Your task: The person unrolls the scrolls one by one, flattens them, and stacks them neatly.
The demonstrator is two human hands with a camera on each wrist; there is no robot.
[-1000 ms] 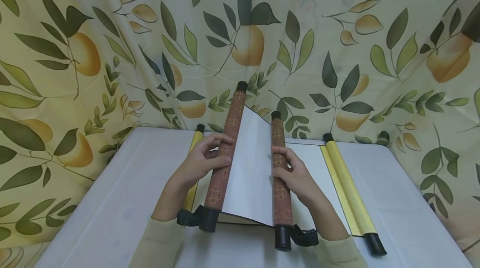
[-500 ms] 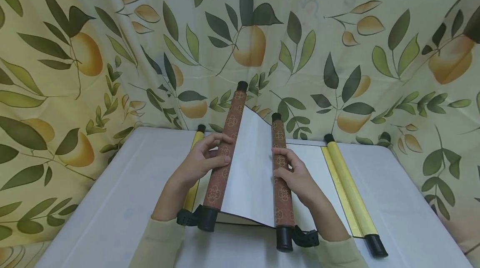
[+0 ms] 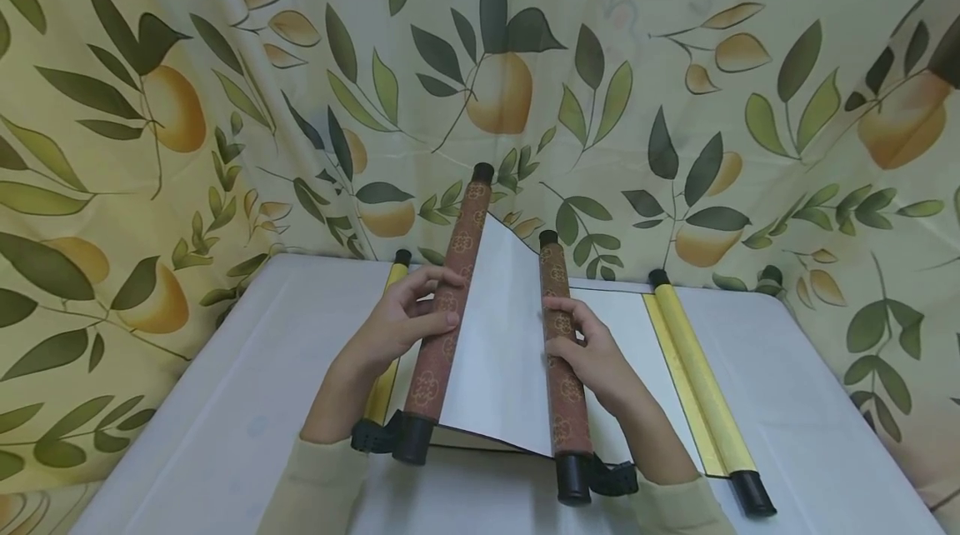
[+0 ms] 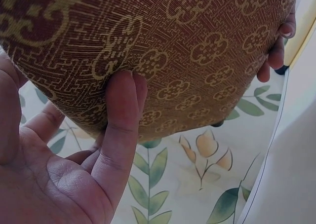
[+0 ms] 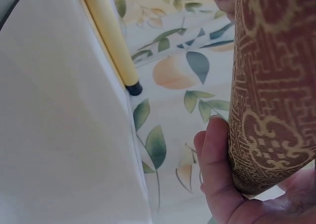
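A: While your left hand [image 3: 401,318] held the left roller [image 3: 429,372] of the patterned scroll [image 3: 498,343] in its curled thumb and fingers, where was your right hand [image 3: 592,343]?

B: You had it clamped on the right roller [image 3: 567,397], so your 2 hands were apart, with the scroll's pale sheet between them.

A: And your scroll sat mid-frame?

B: Yes, raised above the white table [image 3: 225,377], its left roller leaning toward upper right. Gold flower shapes on red-brown cloth filled the upper part of your left wrist view.

A: What lay around it?

B: You had 2 yellow rollers on the table: the right yellow roller [image 3: 701,377], black-capped, at lower right, and the left yellow roller [image 3: 382,393], partly hidden behind your left hand. A fruit-and-leaf curtain [image 3: 637,93] covered the frame's upper half.
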